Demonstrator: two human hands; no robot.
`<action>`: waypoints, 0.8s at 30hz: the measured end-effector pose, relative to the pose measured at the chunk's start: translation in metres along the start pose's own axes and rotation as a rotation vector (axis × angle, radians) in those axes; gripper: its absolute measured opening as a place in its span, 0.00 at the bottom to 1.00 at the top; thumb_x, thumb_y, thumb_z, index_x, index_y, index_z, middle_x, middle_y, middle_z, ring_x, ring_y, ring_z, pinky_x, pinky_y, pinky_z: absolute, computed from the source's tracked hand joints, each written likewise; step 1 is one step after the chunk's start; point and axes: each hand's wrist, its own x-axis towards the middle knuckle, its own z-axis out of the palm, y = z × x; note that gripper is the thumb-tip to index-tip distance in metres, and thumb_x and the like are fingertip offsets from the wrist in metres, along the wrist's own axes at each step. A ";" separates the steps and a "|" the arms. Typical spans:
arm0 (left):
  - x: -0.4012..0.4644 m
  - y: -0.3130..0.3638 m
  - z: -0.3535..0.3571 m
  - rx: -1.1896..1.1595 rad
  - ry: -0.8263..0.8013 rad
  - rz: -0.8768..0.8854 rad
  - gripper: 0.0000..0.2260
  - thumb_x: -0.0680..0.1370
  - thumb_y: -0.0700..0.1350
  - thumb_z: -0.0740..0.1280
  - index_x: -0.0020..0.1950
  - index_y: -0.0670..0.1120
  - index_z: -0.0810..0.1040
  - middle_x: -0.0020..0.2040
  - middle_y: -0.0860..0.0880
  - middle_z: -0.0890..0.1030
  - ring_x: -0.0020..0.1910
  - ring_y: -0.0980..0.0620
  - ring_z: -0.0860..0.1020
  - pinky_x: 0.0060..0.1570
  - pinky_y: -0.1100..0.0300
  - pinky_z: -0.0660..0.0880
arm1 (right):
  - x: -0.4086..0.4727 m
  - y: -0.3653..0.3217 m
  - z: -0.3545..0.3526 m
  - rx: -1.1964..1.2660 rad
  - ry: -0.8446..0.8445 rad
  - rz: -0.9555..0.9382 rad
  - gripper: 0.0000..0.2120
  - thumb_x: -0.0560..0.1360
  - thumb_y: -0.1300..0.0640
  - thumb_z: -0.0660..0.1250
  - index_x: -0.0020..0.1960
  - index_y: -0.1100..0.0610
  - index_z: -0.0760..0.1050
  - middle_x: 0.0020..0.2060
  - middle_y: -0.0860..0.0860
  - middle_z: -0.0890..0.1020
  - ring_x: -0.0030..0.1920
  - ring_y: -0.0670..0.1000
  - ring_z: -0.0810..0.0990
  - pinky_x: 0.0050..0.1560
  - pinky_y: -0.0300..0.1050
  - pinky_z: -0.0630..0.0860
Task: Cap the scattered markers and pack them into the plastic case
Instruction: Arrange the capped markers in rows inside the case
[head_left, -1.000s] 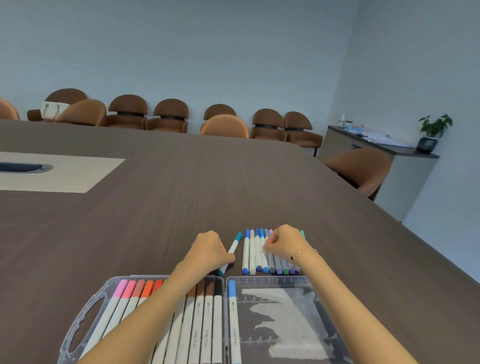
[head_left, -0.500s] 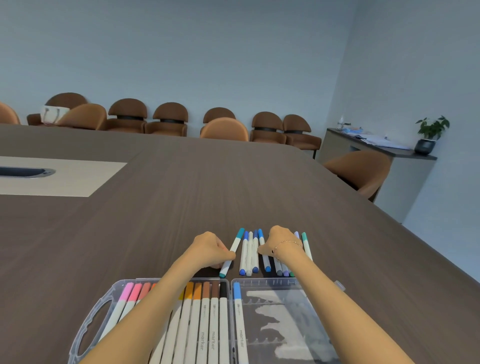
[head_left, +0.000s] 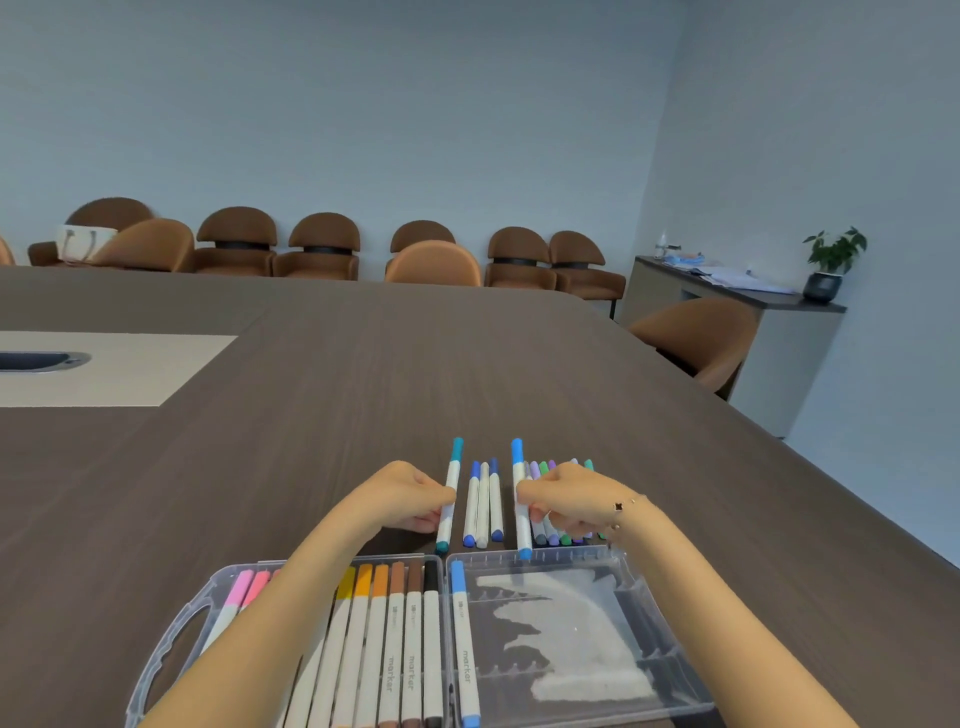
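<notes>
Since a moment ago, left hand (head_left: 402, 496) fingers grip the teal marker (head_left: 450, 496), now pointing twelve o'clock; right hand (head_left: 569, 496) fingers pinch a blue marker (head_left: 520, 499), pulled from the row.

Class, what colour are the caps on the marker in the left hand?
Teal, on the marker the left hand grips; head view.

Between the left hand (head_left: 410, 496) and the right hand (head_left: 569, 499) lie three markers (head_left: 483, 506) side by side on the worktop (head_left: 311, 415). More markers (head_left: 543, 470) lie under the right hand. Nearer than both hands sits the open case (head_left: 670, 623) — markers in its left half (head_left: 384, 639), one marker (head_left: 465, 649) just right of the hinge.
</notes>
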 end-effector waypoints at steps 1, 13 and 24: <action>-0.001 0.001 -0.001 -0.003 -0.010 0.005 0.08 0.77 0.42 0.67 0.54 0.41 0.79 0.43 0.49 0.80 0.40 0.54 0.80 0.37 0.67 0.77 | -0.008 0.002 0.002 0.011 -0.060 -0.010 0.13 0.76 0.50 0.62 0.38 0.59 0.73 0.17 0.44 0.67 0.22 0.45 0.59 0.23 0.34 0.60; -0.024 0.019 -0.018 0.091 -0.114 0.174 0.02 0.77 0.40 0.68 0.48 0.46 0.77 0.47 0.48 0.81 0.44 0.52 0.83 0.46 0.62 0.81 | -0.039 0.023 0.022 0.060 -0.270 -0.094 0.14 0.75 0.45 0.66 0.35 0.52 0.79 0.19 0.43 0.70 0.23 0.44 0.60 0.27 0.35 0.60; -0.025 0.009 -0.023 0.005 -0.039 0.114 0.02 0.77 0.39 0.67 0.49 0.44 0.77 0.46 0.47 0.81 0.43 0.52 0.82 0.42 0.62 0.80 | -0.038 0.019 0.051 -0.067 -0.405 -0.025 0.14 0.73 0.44 0.68 0.36 0.53 0.79 0.26 0.42 0.80 0.25 0.42 0.66 0.30 0.33 0.64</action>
